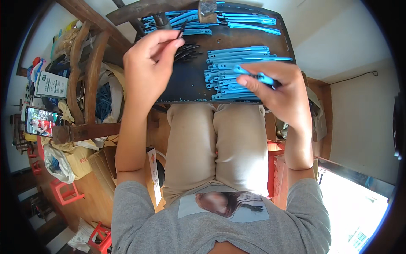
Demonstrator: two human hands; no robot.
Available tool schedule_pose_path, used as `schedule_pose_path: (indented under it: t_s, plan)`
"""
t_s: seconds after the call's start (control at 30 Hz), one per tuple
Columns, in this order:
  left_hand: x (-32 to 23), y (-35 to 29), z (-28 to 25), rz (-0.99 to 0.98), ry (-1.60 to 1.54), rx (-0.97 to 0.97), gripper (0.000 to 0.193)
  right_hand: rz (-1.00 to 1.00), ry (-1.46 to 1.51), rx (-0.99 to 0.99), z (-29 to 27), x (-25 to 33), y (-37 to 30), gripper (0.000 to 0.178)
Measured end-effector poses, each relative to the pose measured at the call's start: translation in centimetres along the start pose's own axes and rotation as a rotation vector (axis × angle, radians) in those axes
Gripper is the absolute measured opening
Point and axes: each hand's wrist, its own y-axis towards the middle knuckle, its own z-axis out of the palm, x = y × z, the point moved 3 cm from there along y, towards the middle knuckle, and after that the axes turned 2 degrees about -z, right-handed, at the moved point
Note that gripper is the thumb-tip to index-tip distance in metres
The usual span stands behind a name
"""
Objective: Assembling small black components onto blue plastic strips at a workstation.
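Observation:
Raised over the left part of the dark tabletop [177,86], my left hand [150,63] pinches a thin black strip [182,29] between thumb and forefinger. Just beyond its fingertips lies a small heap of similar black pieces [188,52]. My right hand [279,86] is closed around a slim blue plastic strip [265,78], with something dark showing at the strip between the fingers. How many pieces that hand holds is hidden. Below and left of it, a stack of blue plastic strips with holed ends [228,91] lies side by side near the table's front edge.
More blue strips [253,20] lie along the table's far side. A metal block on a post [207,12] and a dark cylinder [161,20] rise there. Left stands a wooden frame [91,76] with a lit phone [41,120]. Red stools [67,191] are on the floor.

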Motion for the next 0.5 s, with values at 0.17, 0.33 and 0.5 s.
schedule_pose_path:
  t_s: [0.17,0.33,0.5]
  plan:
    - [0.2,0.8,2.2,-0.031,-0.132,0.023,0.009,-0.062,-0.030,0.029,0.9,-1.0,3.6,0.028]
    - [0.9,0.9,3.7,-0.051,-0.169,0.023,0.008,-0.122,-0.082,0.014,1.9,-2.2,5.8,0.028]
    - [1.5,0.9,4.1,-0.011,-0.119,-0.008,0.010,-0.253,-0.106,-0.103,2.4,-2.4,6.5,0.028]
